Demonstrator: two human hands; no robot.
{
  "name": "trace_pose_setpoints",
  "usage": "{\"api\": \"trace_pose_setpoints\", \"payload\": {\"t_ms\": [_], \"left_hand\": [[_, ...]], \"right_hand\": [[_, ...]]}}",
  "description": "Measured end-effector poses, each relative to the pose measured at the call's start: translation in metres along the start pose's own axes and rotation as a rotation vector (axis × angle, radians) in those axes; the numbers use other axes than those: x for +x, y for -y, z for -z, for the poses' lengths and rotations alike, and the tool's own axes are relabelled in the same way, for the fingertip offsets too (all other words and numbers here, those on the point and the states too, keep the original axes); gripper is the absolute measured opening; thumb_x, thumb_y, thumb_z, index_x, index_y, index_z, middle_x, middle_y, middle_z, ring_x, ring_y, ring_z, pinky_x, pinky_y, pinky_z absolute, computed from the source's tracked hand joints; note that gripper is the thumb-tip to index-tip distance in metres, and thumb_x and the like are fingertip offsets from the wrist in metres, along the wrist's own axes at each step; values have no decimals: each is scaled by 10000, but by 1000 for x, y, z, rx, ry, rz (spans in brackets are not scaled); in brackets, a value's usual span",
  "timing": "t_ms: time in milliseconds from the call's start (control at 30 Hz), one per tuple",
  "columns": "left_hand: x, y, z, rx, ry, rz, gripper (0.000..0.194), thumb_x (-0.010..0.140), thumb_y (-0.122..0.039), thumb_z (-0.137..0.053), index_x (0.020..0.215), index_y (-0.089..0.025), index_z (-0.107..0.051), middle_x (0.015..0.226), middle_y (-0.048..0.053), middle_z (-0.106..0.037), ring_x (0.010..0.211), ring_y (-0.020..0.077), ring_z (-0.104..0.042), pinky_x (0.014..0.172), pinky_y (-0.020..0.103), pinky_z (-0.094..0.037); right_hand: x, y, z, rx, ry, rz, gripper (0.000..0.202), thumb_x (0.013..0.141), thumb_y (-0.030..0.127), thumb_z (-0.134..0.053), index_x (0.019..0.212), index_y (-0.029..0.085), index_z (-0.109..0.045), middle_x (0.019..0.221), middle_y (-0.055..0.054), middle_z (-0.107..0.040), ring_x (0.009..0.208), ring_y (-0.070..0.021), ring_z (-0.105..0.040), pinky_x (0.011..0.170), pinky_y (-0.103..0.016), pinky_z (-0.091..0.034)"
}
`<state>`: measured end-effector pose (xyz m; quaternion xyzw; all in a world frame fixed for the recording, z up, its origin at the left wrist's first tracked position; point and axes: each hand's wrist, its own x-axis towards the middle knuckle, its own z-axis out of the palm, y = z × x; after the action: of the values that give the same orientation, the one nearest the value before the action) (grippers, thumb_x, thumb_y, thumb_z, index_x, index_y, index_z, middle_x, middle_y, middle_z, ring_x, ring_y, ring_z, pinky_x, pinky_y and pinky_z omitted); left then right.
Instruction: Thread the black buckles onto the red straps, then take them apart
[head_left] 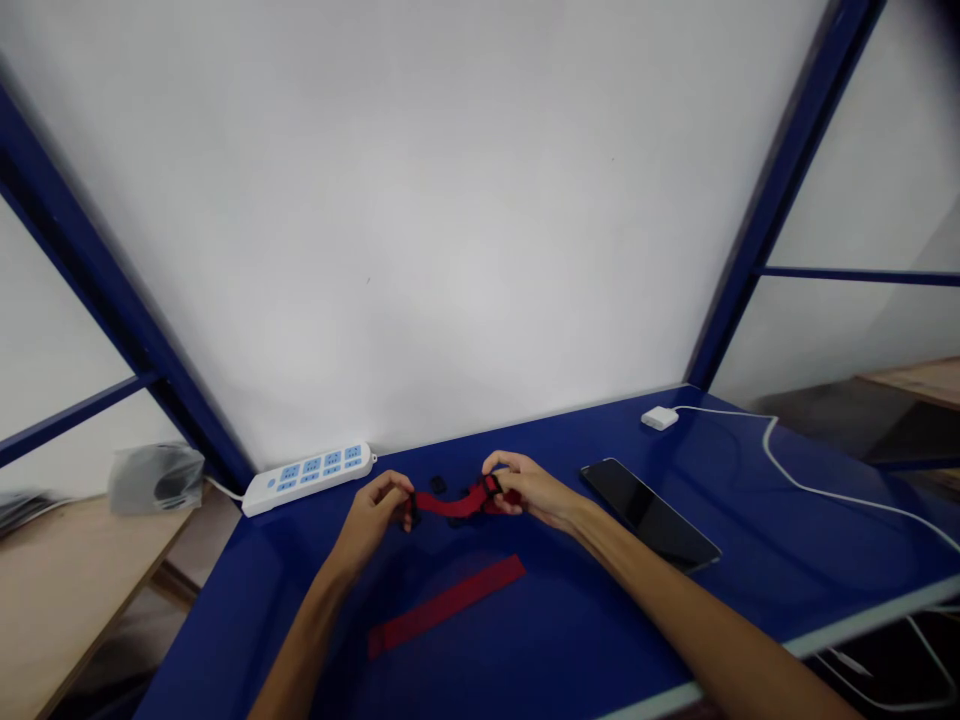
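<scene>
A red strap (448, 503) with black buckles stretches between my two hands, just above the blue tabletop. My left hand (381, 508) pinches its left end at a black buckle (416, 508). At the other end, my right hand (529, 487) is closed on the strap near a second black buckle (491, 486). A small black piece (438, 484) lies on the table behind the strap; other dark bits under it are too small to name. Nearer to me a separate flat red strip (446, 607) lies slantwise on the table.
A white power strip (307, 478) lies along the wall at the left. On the right are a black tablet (651, 514) and a white charger (660, 417) with its cable. Blue frame posts rise at both sides. A wooden table (82, 570) stands at the left.
</scene>
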<state>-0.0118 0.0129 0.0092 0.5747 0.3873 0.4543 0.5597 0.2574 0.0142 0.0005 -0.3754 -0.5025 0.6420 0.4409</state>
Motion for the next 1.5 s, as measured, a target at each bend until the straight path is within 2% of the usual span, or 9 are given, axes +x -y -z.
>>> {"api": "trace_pose_setpoints", "payload": {"t_ms": [133,267,467,667,800,1000,1233,1367,1500], "left_hand": [[-1,-2,1,53,14,16,197,794,-366,-647,816,-178,-597,630,-29,-569,553,124,-539,572,247,-454],[-1,-3,1,55,36,19,195,795,-366,-644,821,-177,-603,630,-25,-578,556,126,-543,573,250,-456],[-2,-4,-3,-6,-28,-13,197,777,-336,-654,884,-175,-617,654,-33,-568,565,130,-563,567,261,-477],[0,-2,-1,0,-20,15,170,754,-317,-659,833,-173,-614,625,-22,-602,547,141,-583,570,270,-489],[1,-2,4,47,-18,23,175,755,-312,-649,826,-154,-672,640,4,-636,555,144,-594,578,273,-500],[0,-5,5,106,24,51,237,777,-300,-619,888,-139,-754,661,27,-668,579,147,-605,611,279,-505],[-3,-9,3,50,106,114,287,817,-332,-642,1016,-158,-754,668,16,-654,615,142,-612,662,275,-509],[-8,-14,3,-45,173,159,298,787,-342,-727,1014,-151,-747,809,58,-684,744,166,-660,775,301,-532],[-12,-17,5,17,245,116,398,744,-344,-800,1084,-155,-717,905,80,-696,842,193,-671,854,331,-519]], "right_hand": [[2,-4,-1,28,44,-8,203,639,166,-506,830,189,-569,490,90,-410,406,-64,-309,430,-209,-188],[-1,1,-5,68,101,-26,181,695,190,-545,873,190,-582,503,111,-332,422,-60,-236,444,-218,-152],[-7,6,-14,22,101,20,219,789,320,-708,885,201,-551,530,111,-362,431,-50,-247,437,-222,-148],[-3,3,-8,88,69,59,347,763,420,-793,853,203,-539,553,118,-342,434,-37,-242,440,-210,-174],[4,-3,5,85,19,85,391,746,445,-808,940,186,-588,550,95,-439,452,-67,-377,455,-217,-297],[10,-14,22,-222,-18,102,372,835,491,-694,990,164,-608,678,1,-649,571,-141,-626,581,-272,-468],[1,3,13,-452,82,105,195,820,220,-581,971,161,-689,801,-17,-662,706,-149,-590,672,-277,-426],[-7,17,5,-543,148,91,270,862,260,-548,1063,178,-709,1033,-68,-689,921,-202,-610,826,-325,-447],[-10,17,5,-626,210,65,316,844,318,-636,1134,201,-685,1066,-62,-690,945,-214,-619,840,-330,-472]]}}
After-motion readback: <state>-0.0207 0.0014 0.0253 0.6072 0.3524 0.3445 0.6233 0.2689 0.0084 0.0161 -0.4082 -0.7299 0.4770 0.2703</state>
